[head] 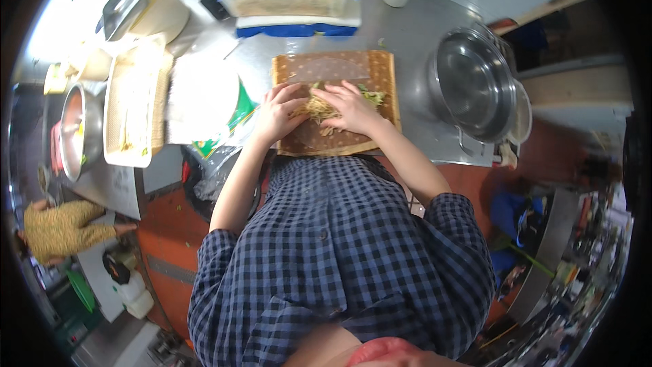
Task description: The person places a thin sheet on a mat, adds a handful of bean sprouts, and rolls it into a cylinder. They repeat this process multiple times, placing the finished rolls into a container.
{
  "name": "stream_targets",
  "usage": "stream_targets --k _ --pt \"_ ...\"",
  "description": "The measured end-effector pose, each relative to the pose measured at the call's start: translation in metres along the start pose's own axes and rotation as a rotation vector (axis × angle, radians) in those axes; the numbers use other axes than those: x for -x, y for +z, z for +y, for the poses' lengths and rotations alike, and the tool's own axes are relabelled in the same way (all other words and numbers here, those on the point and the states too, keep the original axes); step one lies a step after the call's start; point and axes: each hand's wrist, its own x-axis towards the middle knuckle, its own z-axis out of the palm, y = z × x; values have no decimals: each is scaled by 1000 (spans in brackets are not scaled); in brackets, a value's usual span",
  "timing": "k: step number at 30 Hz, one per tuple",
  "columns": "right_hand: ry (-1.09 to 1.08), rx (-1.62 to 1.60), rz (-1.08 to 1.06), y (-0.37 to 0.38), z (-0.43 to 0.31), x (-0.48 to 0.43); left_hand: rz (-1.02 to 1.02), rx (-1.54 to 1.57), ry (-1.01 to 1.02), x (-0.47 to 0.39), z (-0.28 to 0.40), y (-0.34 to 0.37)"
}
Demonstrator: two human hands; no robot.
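Both hands rest on a heap of shredded vegetable filling over a brown dotted cloth or mat at the counter's edge. My left hand touches the heap's left end, fingers bent and apart. My right hand lies across its middle, fingers spread over the shreds. Leafy green bits stick out beyond the right hand. A thin translucent round sheet, perhaps a rice wrapper, shows on the mat above the hands. Whether the fingers grip any filling cannot be told.
A clear plastic tub of shredded filling stands behind the mat. A steel pot is at the right. White round sheets, a cream plastic basket and a steel bowl lie left. Another person stands at far left.
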Motion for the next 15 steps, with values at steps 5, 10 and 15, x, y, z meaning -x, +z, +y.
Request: stream_targets --k 5,10,15 --pt "-90 90 64 -10 11 11 -64 -32 -4 12 -8 -11" --pt "26 18 41 -27 20 39 14 -45 -70 -2 20 -2" --pt "16 -74 56 -29 35 40 -40 -102 52 -10 19 34"
